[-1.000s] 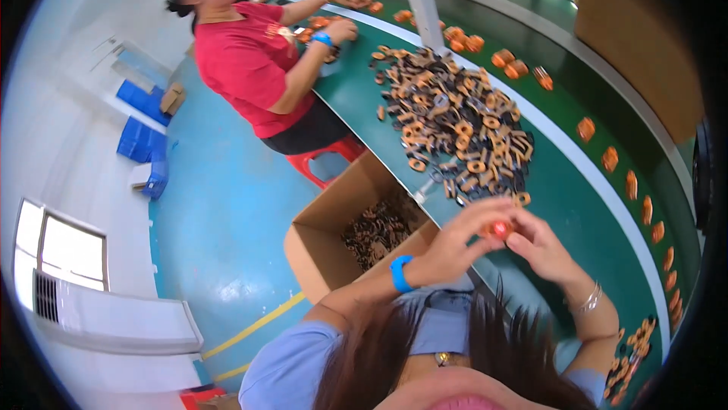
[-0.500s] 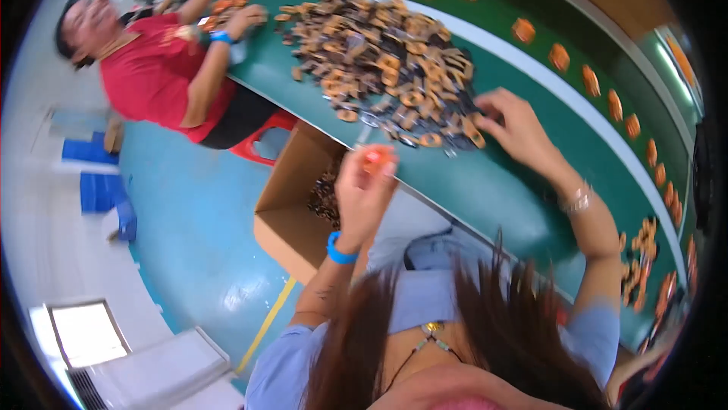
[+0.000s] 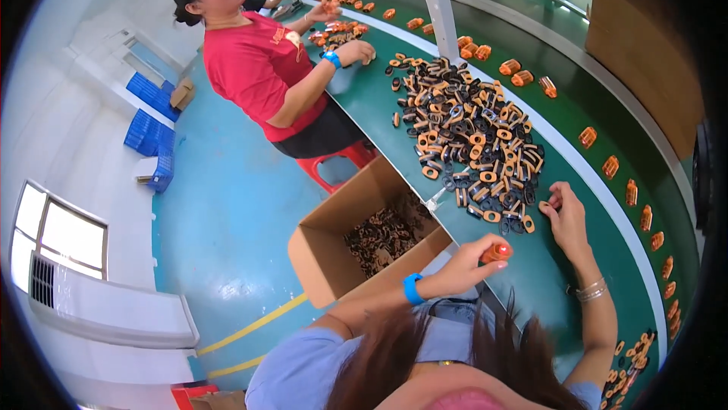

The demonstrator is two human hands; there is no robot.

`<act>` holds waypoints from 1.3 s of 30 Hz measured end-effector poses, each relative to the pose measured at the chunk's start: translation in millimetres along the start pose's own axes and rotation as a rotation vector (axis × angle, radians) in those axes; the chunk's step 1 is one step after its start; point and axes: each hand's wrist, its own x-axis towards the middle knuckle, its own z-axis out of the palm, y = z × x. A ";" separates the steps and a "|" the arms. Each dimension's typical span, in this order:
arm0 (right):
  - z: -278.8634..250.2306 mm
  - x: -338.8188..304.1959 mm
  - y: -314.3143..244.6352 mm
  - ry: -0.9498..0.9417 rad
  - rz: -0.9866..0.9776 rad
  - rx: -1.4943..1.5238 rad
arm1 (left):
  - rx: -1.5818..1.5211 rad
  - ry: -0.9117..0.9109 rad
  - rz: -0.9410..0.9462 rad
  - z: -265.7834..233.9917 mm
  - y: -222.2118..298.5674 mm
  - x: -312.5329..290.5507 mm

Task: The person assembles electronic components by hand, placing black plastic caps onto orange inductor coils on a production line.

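My left hand (image 3: 469, 264) is closed around a shiny, see-through orange piece (image 3: 497, 252) near the bench's front edge. A heap of small oval orange-and-black rings (image 3: 470, 137) lies on the green bench ahead. Just right of the heap, my right hand (image 3: 569, 220) pinches one small oval ring (image 3: 544, 207) between thumb and fingers. A few loose rings lie at the near end of the heap, close to that hand.
Below the bench edge stands an open cardboard box (image 3: 315, 266) with dark small parts inside. Orange pieces (image 3: 588, 137) line the green conveyor beyond the pale rail. A co-worker in a red shirt (image 3: 246, 69) sits to the left. A grey post (image 3: 436, 8) rises behind the heap.
The whole view has swung, so the heap and both hands appear farther right. My right hand has come off the heap's edge with a ring in its fingers. The orange piece stays in my left.
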 end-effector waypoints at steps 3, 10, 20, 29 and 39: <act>-21.5 -10.4 8.8 -0.007 -0.096 -0.159 | -0.005 0.051 0.076 7.7 -2.3 4.9; -45.6 -34.1 5.2 0.071 -0.181 -0.345 | -0.057 -0.183 -0.125 21.0 -16.4 51.6; -54.7 -67.1 -9.8 0.075 -0.253 -0.364 | -0.433 -0.118 -0.023 4.5 -9.8 41.0; -58.4 -44.0 -4.2 -0.019 -0.148 -0.118 | -0.201 0.192 0.337 -55.3 73.2 31.2; -40.8 -39.5 -97.8 -0.113 0.399 1.107 | -0.148 0.060 0.427 -50.8 60.6 25.2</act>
